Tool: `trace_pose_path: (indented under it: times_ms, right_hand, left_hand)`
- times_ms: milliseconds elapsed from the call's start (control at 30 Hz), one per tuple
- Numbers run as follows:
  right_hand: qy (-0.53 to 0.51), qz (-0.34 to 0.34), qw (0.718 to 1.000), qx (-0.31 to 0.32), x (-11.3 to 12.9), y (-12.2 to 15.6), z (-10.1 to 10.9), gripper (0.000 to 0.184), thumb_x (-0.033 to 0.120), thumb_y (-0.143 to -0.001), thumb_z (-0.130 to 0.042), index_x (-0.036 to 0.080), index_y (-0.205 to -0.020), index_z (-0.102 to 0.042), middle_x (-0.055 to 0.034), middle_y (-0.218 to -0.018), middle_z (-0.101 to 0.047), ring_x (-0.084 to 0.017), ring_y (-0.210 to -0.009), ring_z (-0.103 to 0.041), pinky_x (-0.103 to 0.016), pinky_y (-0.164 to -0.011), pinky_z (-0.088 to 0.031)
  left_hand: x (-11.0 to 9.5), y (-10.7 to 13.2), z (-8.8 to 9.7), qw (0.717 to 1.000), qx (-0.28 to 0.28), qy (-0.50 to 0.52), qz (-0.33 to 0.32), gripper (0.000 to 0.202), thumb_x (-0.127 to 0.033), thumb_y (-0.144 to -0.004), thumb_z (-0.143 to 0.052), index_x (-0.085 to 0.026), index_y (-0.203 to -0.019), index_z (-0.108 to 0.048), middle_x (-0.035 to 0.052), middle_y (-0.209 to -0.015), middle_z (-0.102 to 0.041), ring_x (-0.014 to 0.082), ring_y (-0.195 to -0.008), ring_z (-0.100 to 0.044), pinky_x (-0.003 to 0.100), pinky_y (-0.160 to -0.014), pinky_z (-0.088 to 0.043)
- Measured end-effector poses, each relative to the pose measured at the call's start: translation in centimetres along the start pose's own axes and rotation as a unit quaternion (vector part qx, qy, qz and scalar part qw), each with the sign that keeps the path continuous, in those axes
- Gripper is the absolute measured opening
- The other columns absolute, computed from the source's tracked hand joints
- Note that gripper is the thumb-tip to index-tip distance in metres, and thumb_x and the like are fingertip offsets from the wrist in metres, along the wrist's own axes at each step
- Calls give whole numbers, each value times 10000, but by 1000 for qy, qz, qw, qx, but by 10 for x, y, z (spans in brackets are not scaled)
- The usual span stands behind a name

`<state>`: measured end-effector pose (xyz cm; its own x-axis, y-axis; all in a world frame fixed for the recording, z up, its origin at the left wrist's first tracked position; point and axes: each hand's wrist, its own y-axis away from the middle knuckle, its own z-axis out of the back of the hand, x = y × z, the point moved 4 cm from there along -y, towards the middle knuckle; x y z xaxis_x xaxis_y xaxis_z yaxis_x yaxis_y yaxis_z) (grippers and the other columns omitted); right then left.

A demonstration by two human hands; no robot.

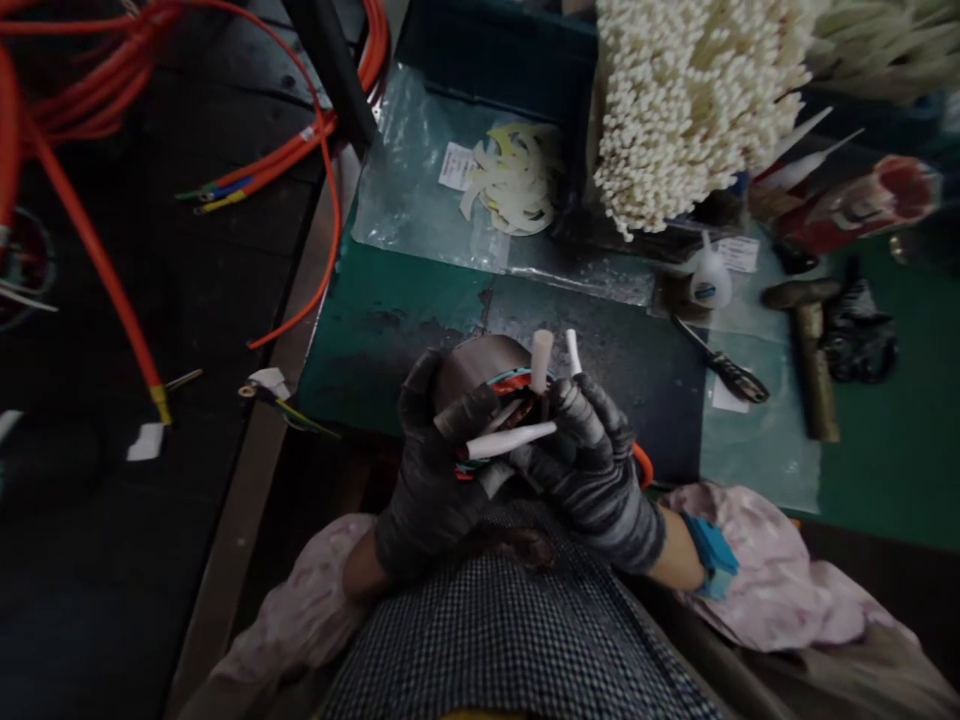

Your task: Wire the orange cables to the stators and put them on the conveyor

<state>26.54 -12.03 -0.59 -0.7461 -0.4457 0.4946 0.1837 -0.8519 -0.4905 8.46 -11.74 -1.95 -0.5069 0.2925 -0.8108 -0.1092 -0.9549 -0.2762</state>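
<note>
Close to my body, over the front edge of the table, is a round metal part that looks like a motor stator [480, 362], with copper-coloured wire and red and teal edging in its opening. My left hand [439, 465], in a dark grey glove, is wrapped round its left side. Several white sleeves stand out of it: an upright sleeve [541, 360] and one lying across the front [510, 440]. My right hand [600, 470], gloved too, is at its right side with curled fingers; a thin white sleeve [573, 352] rises from between them. The fingertips are partly hidden.
Orange cables [97, 270] hang and coil at the left. At the back lie pale strips [517, 185] on a plastic bag and a big bundle of white-tipped sleeves [675, 110]. To the right are a screwdriver [731, 375], a hammer [814, 350] and a small white bottle [709, 280].
</note>
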Motion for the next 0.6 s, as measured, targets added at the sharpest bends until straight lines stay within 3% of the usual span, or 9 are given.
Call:
trace_pose_path:
  times_ms: [67,133,233,267,300,367,467,533,600]
  right_hand:
    - [-13,20,999,23,-11,-8,22,679,315,-1069,-611,445,-1691,-372,-66,-1542,-605,-290,-1317,-682,-485,-1029,-663]
    - [20,35,997,59,-39,-14,53,563,253,-1041,-620,464,-1560,-565,-48,-1572,-594,-327,-1352,-675,-552,-1068,-637]
    - [157,-12,987,34,-97,-15,104,519,271,-966,-725,295,-1481,-662,-137,-1345,-739,-377,-1204,-750,-566,-1015,-649]
    - [200,-7,980,15,-108,-13,115,453,311,-974,-727,287,-1426,-701,-134,-1222,-776,-379,-1124,-773,-552,-951,-667]
    - [183,-57,981,33,-119,-10,120,420,284,-1018,-673,311,-1437,-692,-117,-1201,-780,-349,-1105,-780,-533,-958,-665]
    - [117,-58,990,44,-113,-5,116,400,340,-1033,-678,389,-1429,-689,-81,-1221,-761,-325,-1084,-777,-526,-922,-670]
    - [76,62,995,32,-66,-4,88,471,350,-954,-808,504,-1385,-699,-11,-1471,-648,-329,-1255,-701,-539,-1002,-630]
    - [68,128,989,23,-38,-8,63,644,237,-911,-848,500,-1463,-647,17,-1527,-617,-296,-1272,-680,-476,-1039,-610]
    - [37,132,990,25,-27,-14,41,759,211,-952,-794,454,-1610,-506,-3,-1481,-662,-264,-1233,-696,-420,-1032,-608]
  left_hand:
    - [1,0,2,1000,-6,1,-21,868,-132,-917,-816,-433,-1617,-401,63,-1757,-335,370,-1655,-319,638,-1256,-515]
    - [1,-1,3,999,-10,0,-42,897,-114,-909,-816,-420,-1632,-383,78,-1687,-437,362,-1673,-277,625,-1259,-514]
    - [1,-1,3,999,-14,1,-38,873,-117,-919,-794,-405,-1635,-384,92,-1712,-391,355,-1659,-319,594,-1251,-529]
    - [0,-1,2,999,-15,2,-31,855,-117,-918,-789,-394,-1626,-398,96,-1731,-357,356,-1649,-341,587,-1248,-533]
    - [-1,-1,1,1000,-14,3,-25,840,-111,-913,-788,-383,-1615,-416,98,-1740,-339,358,-1639,-361,585,-1248,-533]
    - [-3,-1,-1,1000,-9,-1,-20,824,-98,-896,-793,-364,-1593,-443,101,-1738,-336,365,-1631,-376,590,-1249,-530]
    - [-8,-3,-3,1000,-10,-15,-20,817,-82,-892,-787,-361,-1583,-454,101,-1718,-360,385,-1655,-316,623,-1273,-496]
    - [-11,-3,-4,999,-10,-26,-32,829,-80,-893,-781,-370,-1593,-446,97,-1702,-382,403,-1678,-245,662,-1296,-450]
    - [-13,-4,-6,999,-4,-30,-32,832,-79,-897,-771,-378,-1599,-440,91,-1732,-338,409,-1681,-230,666,-1298,-444]
